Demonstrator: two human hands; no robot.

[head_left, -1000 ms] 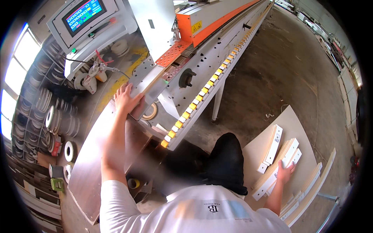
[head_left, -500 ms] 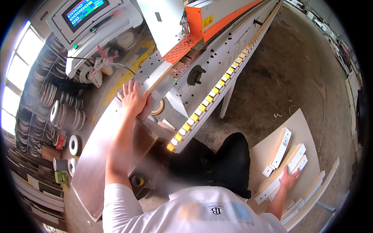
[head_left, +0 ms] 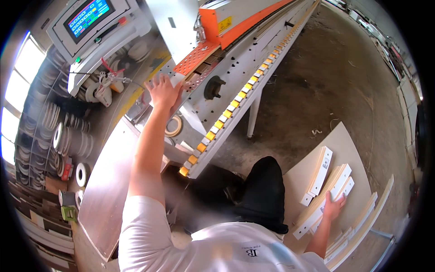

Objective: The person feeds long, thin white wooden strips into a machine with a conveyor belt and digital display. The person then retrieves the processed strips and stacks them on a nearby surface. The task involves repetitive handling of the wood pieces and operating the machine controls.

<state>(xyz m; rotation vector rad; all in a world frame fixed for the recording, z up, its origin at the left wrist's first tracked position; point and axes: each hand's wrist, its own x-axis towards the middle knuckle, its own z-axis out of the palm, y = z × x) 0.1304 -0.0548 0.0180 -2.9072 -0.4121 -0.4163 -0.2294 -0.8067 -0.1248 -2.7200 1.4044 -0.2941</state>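
My left hand reaches forward to the infeed of an edge banding machine, close to its orange perforated guard. Its fingers are spread, palm down against the infeed; whatever lies beneath the palm is hidden. At the right, my right hand curls around the outermost of several stacked wooden strips with white, drilled edges. Beside that stack a shorter bundle of strips rests on the same pale board.
A yellow-and-white roller rail slants along the machine's near side. A control panel with a lit screen stands at upper left. Below my left arm lies a brown board. Rolls of edge banding fill the left rack. Long strips lean at lower right.
My left hand has moved forward, closer to the orange guard; the light wooden strip ahead of it now shows less. My right hand stays at the stack. The whole view has shifted slightly.
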